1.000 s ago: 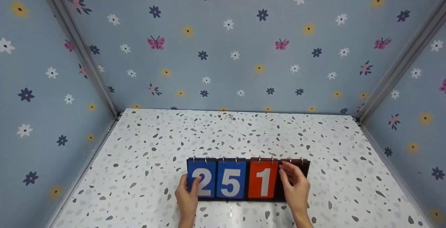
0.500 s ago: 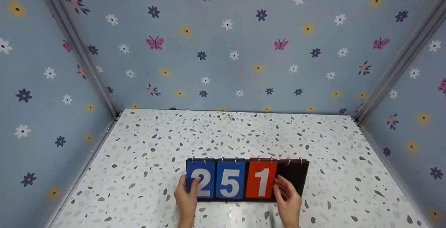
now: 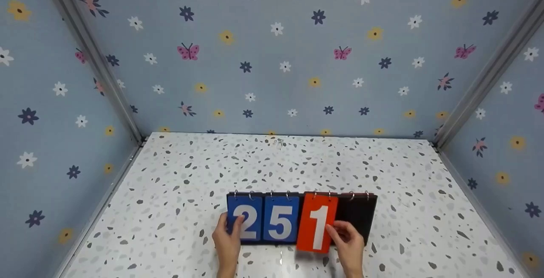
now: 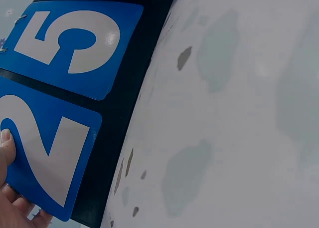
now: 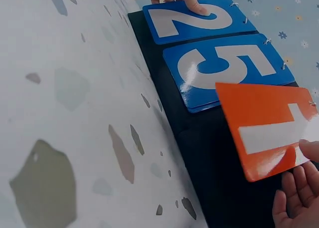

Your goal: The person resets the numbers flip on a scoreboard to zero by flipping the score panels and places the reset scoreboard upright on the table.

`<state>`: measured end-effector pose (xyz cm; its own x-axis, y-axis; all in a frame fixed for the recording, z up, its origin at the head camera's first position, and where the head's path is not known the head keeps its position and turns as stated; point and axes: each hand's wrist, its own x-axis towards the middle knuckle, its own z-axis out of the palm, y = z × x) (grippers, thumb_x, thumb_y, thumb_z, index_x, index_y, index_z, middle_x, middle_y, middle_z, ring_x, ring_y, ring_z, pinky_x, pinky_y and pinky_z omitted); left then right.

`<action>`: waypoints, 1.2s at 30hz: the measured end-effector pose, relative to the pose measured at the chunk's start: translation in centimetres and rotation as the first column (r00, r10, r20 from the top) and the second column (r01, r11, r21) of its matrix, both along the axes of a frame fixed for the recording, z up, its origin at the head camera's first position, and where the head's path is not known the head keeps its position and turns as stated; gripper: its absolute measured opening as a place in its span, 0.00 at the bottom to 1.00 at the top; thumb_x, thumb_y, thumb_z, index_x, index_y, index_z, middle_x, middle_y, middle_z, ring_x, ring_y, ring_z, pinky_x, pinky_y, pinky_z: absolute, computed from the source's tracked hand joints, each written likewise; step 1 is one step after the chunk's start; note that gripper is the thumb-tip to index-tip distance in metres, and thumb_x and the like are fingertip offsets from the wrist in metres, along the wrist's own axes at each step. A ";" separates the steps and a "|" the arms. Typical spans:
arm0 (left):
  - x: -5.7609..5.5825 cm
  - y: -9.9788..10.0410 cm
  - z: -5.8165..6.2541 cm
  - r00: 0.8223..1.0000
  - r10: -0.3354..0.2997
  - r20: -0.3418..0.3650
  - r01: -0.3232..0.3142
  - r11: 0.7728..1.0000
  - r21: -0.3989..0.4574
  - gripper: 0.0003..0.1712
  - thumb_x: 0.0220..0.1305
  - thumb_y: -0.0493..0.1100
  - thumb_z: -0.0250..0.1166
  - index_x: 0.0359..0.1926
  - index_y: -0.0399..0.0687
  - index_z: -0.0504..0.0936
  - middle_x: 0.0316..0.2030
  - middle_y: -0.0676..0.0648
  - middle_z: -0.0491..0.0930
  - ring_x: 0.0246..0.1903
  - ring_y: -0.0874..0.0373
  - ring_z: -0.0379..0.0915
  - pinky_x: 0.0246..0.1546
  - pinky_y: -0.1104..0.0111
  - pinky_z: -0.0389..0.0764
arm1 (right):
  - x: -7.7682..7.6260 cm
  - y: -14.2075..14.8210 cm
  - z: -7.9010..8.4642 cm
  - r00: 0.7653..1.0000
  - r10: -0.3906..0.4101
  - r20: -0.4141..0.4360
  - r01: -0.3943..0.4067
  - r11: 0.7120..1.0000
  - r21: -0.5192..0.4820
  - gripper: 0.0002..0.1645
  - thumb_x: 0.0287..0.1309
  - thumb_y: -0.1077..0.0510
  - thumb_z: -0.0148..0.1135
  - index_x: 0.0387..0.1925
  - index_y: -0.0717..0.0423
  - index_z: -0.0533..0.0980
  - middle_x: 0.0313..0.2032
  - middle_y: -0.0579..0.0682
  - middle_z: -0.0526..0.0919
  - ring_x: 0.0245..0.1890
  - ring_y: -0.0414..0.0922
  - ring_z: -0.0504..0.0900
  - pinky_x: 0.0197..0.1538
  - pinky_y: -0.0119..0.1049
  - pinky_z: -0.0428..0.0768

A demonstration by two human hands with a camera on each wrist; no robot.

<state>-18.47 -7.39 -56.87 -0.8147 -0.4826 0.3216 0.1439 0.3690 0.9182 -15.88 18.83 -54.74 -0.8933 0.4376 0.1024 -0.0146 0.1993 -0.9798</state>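
A flip scoreboard (image 3: 358,216) with a black backing stands tilted on the table in the head view. Its blue number cards show 2 (image 3: 255,200) and 5 (image 3: 270,203), hung on metal rings. My left hand (image 3: 227,244) grips the board's left end, thumb across the front of the 2 and fingers behind. The right hand (image 3: 350,246) pinches the right edge of the red number card (image 3: 307,235) showing 1. In the right wrist view this card (image 5: 269,165) is lifted off the backing, still on its rings. The rightmost section shows bare black.
A white speckled table (image 3: 191,171) lies under the board. Blue flowered panels (image 3: 272,48) rise at the back and both sides, with grey metal posts (image 3: 97,57) at the corners.
My right hand has come down and left from the top of the rightmost section to the red card's edge, and has lifted that card forward. The left hand has stayed in place.
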 end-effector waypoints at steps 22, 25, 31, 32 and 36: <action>0.2 0.0 0.2 1.000 -0.001 0.024 0.001 1.000 0.004 0.12 0.54 0.42 0.66 0.35 0.37 0.76 0.31 0.44 0.80 0.32 0.53 0.76 0.35 0.60 0.74 | 1.7 2.8 1.9 0.924 0.352 -0.152 -0.354 0.935 0.015 0.11 0.57 0.62 0.58 0.41 0.63 0.78 0.33 0.55 0.83 0.30 0.43 0.82 0.25 0.37 0.78; 0.2 0.0 0.2 1.000 -0.006 0.028 0.006 1.000 0.012 0.13 0.54 0.42 0.66 0.35 0.37 0.76 0.31 0.44 0.80 0.33 0.52 0.76 0.35 0.60 0.74 | 1.9 3.2 3.1 0.896 0.422 -0.139 -0.424 0.905 0.019 0.14 0.62 0.64 0.51 0.43 0.71 0.75 0.36 0.59 0.82 0.32 0.44 0.82 0.31 0.38 0.79; 0.1 0.1 0.2 1.000 -0.005 0.003 0.005 1.000 0.006 0.12 0.53 0.41 0.67 0.34 0.37 0.76 0.28 0.45 0.79 0.29 0.54 0.75 0.32 0.64 0.74 | 1.9 4.3 4.6 0.826 0.549 -0.128 -0.554 0.832 -0.010 0.18 0.65 0.63 0.46 0.50 0.74 0.69 0.40 0.58 0.81 0.35 0.46 0.81 0.34 0.40 0.79; 0.1 0.1 0.2 1.000 -0.001 0.003 0.001 1.000 0.002 0.12 0.53 0.41 0.67 0.34 0.37 0.76 0.28 0.45 0.79 0.29 0.54 0.75 0.31 0.64 0.74 | 1.9 4.4 4.7 0.806 0.570 -0.159 -0.578 0.816 0.002 0.17 0.64 0.65 0.47 0.50 0.74 0.69 0.41 0.58 0.80 0.36 0.46 0.81 0.36 0.40 0.79; 0.1 0.1 0.1 1.000 0.006 0.012 -0.006 1.000 -0.003 0.12 0.53 0.41 0.67 0.34 0.37 0.76 0.29 0.45 0.80 0.30 0.54 0.75 0.32 0.62 0.74 | 1.5 4.7 5.3 0.768 0.580 -0.271 -0.577 0.811 0.101 0.17 0.55 0.76 0.52 0.49 0.73 0.71 0.43 0.59 0.80 0.41 0.44 0.80 0.40 0.33 0.77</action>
<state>-18.40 -7.31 -56.73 -0.8155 -0.4868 0.3131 0.1303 0.3727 0.9188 -14.36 23.53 -49.46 -0.9100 -0.1554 0.3844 -0.3990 0.0755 -0.9138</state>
